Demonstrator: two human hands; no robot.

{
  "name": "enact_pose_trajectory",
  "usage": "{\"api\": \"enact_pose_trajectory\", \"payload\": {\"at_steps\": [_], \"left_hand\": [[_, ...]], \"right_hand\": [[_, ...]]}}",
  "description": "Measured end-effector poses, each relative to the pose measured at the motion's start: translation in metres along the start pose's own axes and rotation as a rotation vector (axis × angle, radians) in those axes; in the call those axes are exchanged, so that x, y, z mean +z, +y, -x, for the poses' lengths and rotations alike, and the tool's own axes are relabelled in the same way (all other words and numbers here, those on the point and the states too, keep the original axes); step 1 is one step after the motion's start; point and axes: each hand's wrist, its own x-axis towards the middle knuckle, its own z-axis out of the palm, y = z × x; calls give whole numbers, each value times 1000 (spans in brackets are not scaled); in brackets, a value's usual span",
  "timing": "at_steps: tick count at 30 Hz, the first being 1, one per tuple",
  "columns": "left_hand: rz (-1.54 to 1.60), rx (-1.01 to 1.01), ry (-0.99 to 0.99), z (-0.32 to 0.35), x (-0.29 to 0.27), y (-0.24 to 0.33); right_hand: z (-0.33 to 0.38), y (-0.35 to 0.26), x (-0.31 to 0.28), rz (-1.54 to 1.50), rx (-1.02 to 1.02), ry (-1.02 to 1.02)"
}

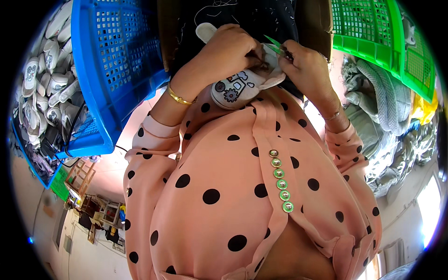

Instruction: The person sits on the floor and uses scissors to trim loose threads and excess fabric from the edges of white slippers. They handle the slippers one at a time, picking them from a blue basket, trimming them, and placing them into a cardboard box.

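Note:
My left hand (227, 52) is closed on a small pale grey shoe (245, 88), printed with a tractor-like drawing and gear wheels. Its toe points down toward my body, and the opening lies between my two hands. In the fingers of my right hand (305, 69) is a pair of thread snips (274, 43), the pointed blades looking green and angled toward the shoe opening. The handles are mostly hidden by the fingers. Past my left hand a pale rounded piece (205, 32) sticks out; whether it belongs to the same shoe, I cannot tell.
Dark cloth (261, 16) strewn with loose thread ends covers my lap. A blue plastic crate (107, 70) stands at left, beside a heap of similar shoes (51, 84). At right are a green crate (368, 32) and piled grey fabric pieces (378, 102).

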Motion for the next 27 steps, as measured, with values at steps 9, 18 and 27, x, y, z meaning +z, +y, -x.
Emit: {"api": "enact_pose_trajectory", "payload": {"at_steps": [9,18,27], "left_hand": [[-51,54,145,10,-7,0],[-515,-39,138,-7,1,14],[-356,-108,263,-3,28,9]], "right_hand": [[-4,-3,-7,-59,-18,-1],[-12,-4,-10,10,-76,18],[-8,-4,5,-134,153,27]]}}
